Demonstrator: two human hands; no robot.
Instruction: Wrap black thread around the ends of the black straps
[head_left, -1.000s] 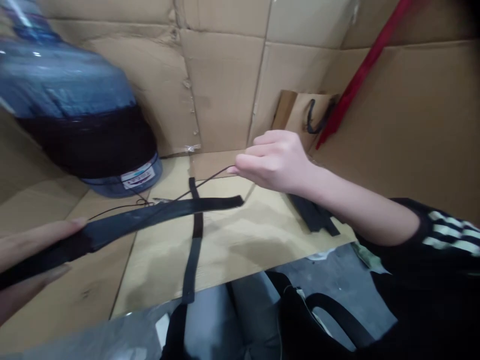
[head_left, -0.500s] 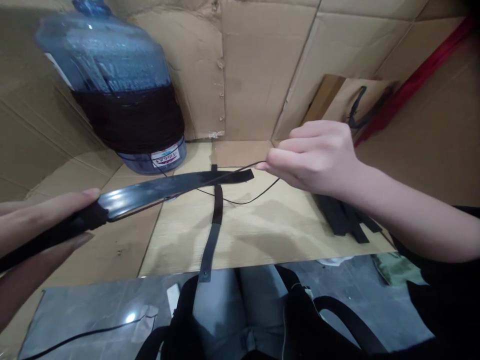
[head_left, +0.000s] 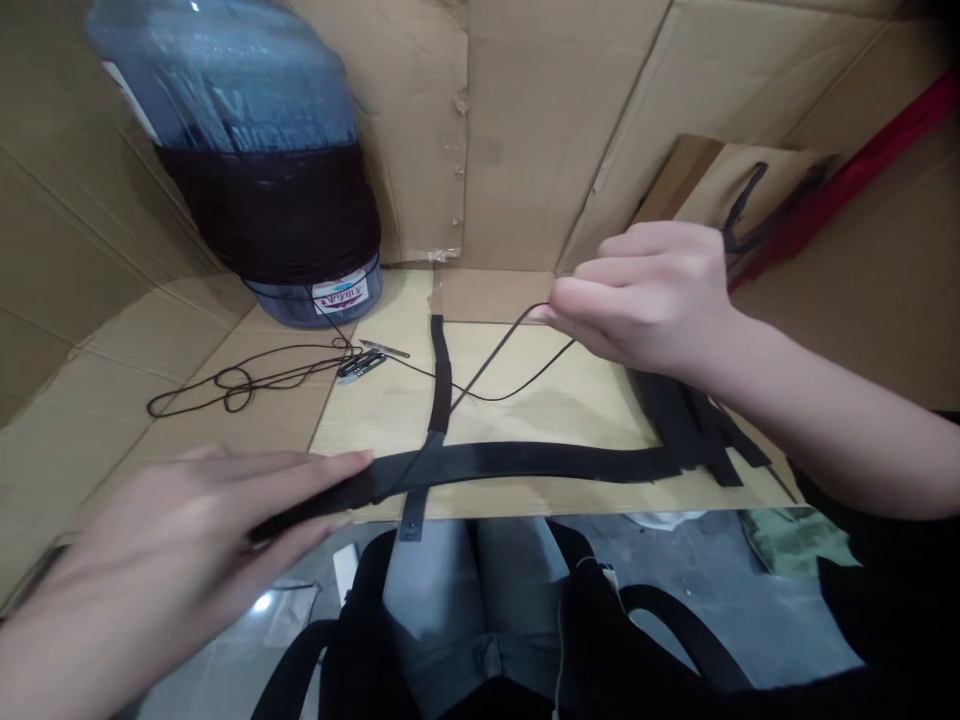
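My left hand (head_left: 217, 530) pinches a long black strap (head_left: 525, 460) between thumb and fingers, low over the table's front edge. The strap reaches far to the right, its far end by a stack of black strips (head_left: 712, 435). A thin dark cord (head_left: 491, 358) runs from the strap near my left fingers up to my right hand (head_left: 645, 295), which is closed on it. From there the cord loops back down across the table. Another black strap (head_left: 442, 390), its middle wrapped in dark cord, lies lengthwise beneath the held one.
A large blue water bottle (head_left: 232, 90) wound with dark cord stands at the back left. Loose cord (head_left: 240, 385) lies coiled by small thread snips (head_left: 361, 366). A cardboard piece (head_left: 697, 190) leans at the back right. Cardboard walls (head_left: 540, 130) enclose the table.
My left hand has moved right and down with the strap, whose free end now reaches toward the stack of strips. The cord coil and snips have come into view. My right hand has barely moved.
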